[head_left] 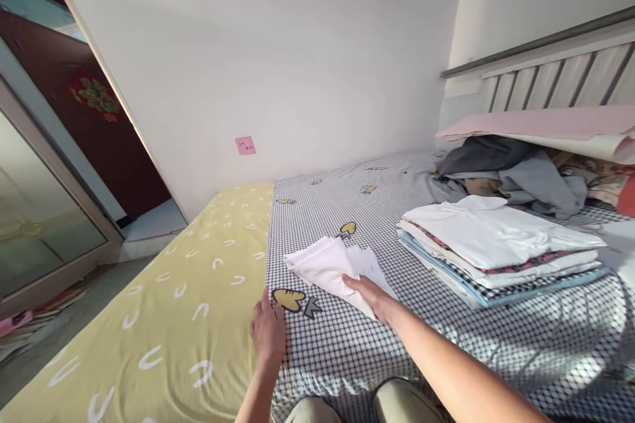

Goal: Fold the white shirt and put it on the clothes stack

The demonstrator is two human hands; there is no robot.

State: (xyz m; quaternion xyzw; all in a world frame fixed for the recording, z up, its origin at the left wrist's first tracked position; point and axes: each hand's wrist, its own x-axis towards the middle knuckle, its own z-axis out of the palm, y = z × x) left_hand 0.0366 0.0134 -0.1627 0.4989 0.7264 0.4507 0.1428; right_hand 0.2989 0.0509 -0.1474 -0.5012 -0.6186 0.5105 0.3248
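A folded, pale pinkish-white cloth (325, 268) lies on the checked part of the bed cover (337, 337). My right hand (370, 294) grips its near right edge, thumb on top and fingers partly hidden. To the left of the cloth, my left hand (268, 327) rests on the bed where the yellow and checked parts meet, holding nothing, with its fingers apart. A neat stack of folded clothes (496, 244), white on top with blue and patterned layers below, sits to the right.
Behind the stack are crumpled grey clothes (540, 178) under a pink sheet (546, 122). A white radiator (560, 82) stands at the right wall. The yellow cover (198, 304) spreads left, with a dark red door (64, 92) beyond. My knees are at the bottom edge.
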